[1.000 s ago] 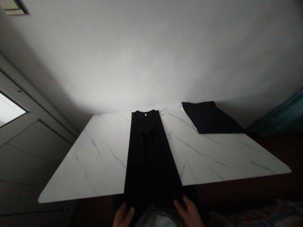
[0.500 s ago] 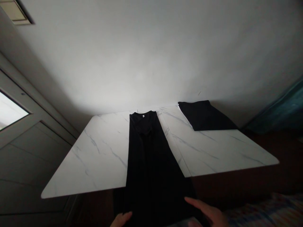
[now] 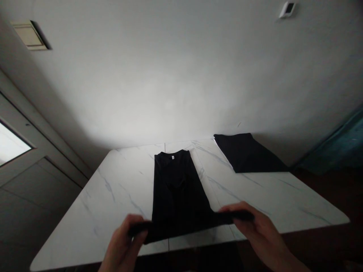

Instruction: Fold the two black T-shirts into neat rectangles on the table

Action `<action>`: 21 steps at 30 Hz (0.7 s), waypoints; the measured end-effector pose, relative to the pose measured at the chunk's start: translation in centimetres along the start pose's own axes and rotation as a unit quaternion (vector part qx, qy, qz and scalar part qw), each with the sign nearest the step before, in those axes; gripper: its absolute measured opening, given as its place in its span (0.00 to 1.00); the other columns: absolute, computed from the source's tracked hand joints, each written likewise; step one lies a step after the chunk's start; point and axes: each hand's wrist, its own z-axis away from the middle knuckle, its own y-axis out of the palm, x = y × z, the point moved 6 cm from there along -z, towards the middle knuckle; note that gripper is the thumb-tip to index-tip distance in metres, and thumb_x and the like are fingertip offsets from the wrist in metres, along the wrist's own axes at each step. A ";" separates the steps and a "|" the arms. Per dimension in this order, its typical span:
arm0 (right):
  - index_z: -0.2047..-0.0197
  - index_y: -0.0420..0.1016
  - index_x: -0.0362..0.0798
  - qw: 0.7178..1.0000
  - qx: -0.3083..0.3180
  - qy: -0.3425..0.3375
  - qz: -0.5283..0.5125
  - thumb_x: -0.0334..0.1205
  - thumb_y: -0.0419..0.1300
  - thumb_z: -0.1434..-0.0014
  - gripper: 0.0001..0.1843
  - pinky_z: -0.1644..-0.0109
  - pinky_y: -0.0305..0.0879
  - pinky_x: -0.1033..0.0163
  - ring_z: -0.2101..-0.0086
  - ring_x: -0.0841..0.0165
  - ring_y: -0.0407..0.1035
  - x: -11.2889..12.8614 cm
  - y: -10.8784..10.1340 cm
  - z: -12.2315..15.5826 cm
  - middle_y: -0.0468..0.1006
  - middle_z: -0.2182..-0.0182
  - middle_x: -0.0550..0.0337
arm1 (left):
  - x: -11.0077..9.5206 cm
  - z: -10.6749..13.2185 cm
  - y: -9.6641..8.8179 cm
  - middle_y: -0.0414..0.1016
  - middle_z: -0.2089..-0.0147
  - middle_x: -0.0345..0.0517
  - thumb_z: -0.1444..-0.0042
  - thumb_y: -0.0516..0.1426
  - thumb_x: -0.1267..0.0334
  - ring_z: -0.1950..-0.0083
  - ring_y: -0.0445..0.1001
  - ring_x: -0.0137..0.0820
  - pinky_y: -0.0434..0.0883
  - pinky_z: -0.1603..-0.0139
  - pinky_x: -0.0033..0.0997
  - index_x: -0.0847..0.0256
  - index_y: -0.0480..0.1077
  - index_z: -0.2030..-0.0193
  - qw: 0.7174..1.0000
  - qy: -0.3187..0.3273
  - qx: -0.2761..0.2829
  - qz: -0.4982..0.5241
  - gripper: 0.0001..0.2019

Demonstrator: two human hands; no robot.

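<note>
A person at a marble-patterned worktop point(image 3: 93, 215) holds up the near end of a black shirt point(image 3: 177, 189), the left hand point(image 3: 121, 241) and the right hand point(image 3: 261, 230) at opposite ends of its lower edge. Both grips are clenched on the cloth: the right hand's fingers point(image 3: 241, 207) and thumb pinch a narrow, taut strip, while the left hand closes around the other end, hiding how much fabric it holds.

The shirt lies along the middle of the worktop, its collar toward the far edge and its lower edge raised above the near side. Its folds sink into shadow, and no sleeves can be made out against the black. A small pale neck label point(image 3: 172, 157) is too tiny to read.

Well to the right, a folded dark cloth point(image 3: 246, 153) rests at the far edge of the worktop, its layers lost in the gloom. Blurred teal fabric point(image 3: 340, 147) sits at the right, cut off by the frame, and a door's bright pane point(image 3: 10, 145) is cut off at the left.
</note>
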 end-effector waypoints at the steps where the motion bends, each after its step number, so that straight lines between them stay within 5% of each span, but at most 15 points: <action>1: 0.61 0.78 0.52 1.000 -0.007 0.016 -0.009 0.50 0.57 0.37 0.13 0.63 0.74 0.63 0.67 0.63 0.76 0.1 0.5 -3.2 0.81 0.68 0.57 | 0.1 -3.2 -0.1 0.75 0.72 0.40 0.39 0.58 0.51 0.71 0.73 0.30 0.72 0.71 0.26 0.56 0.74 0.60 1.000 -0.009 -0.020 0.018 0.11; 5: 0.59 0.77 0.48 0.997 -0.015 -0.011 -0.068 0.50 0.58 0.39 0.15 0.56 0.71 0.60 0.63 0.63 0.74 -2.2 3.8 -17.6 0.81 0.66 0.57 | 3.1 -17.0 2.1 0.75 0.68 0.41 0.44 0.61 0.49 0.66 0.73 0.30 0.70 0.66 0.27 0.61 0.72 0.61 0.989 -0.023 0.009 0.146 0.16; 9: 0.59 0.78 0.46 0.996 0.019 0.037 -0.080 0.48 0.58 0.42 0.15 0.58 0.69 0.61 0.62 0.63 0.75 -10.0 9.2 -28.8 0.82 0.63 0.56 | 11.7 -27.4 5.6 0.76 0.69 0.43 0.54 0.66 0.49 0.68 0.74 0.31 0.69 0.67 0.28 0.63 0.73 0.63 0.963 -0.168 0.026 0.209 0.19; 12: 0.70 0.76 0.47 0.993 0.030 0.114 0.015 0.44 0.58 0.46 0.10 0.65 0.66 0.64 0.70 0.66 0.73 -16.4 12.3 -32.5 0.79 0.75 0.61 | 18.0 -30.6 7.8 0.75 0.75 0.44 0.60 0.68 0.53 0.73 0.73 0.32 0.67 0.73 0.29 0.63 0.72 0.70 0.944 -0.274 0.030 0.182 0.17; 14: 0.73 0.75 0.48 0.991 0.018 0.126 0.046 0.43 0.58 0.46 0.10 0.67 0.63 0.65 0.72 0.66 0.71 -19.0 13.1 -33.3 0.77 0.78 0.63 | 20.5 -31.6 8.5 0.75 0.76 0.45 0.60 0.69 0.57 0.74 0.74 0.33 0.68 0.73 0.30 0.63 0.72 0.73 0.942 -0.286 0.025 0.173 0.14; 21: 0.72 0.75 0.49 0.987 -0.018 0.108 0.120 0.44 0.59 0.44 0.10 0.67 0.60 0.64 0.70 0.64 0.73 -20.9 12.5 -33.7 0.80 0.73 0.58 | 23.2 -33.4 9.0 0.78 0.72 0.46 0.59 0.68 0.61 0.71 0.76 0.32 0.70 0.71 0.28 0.63 0.74 0.70 0.949 -0.264 0.008 0.173 0.12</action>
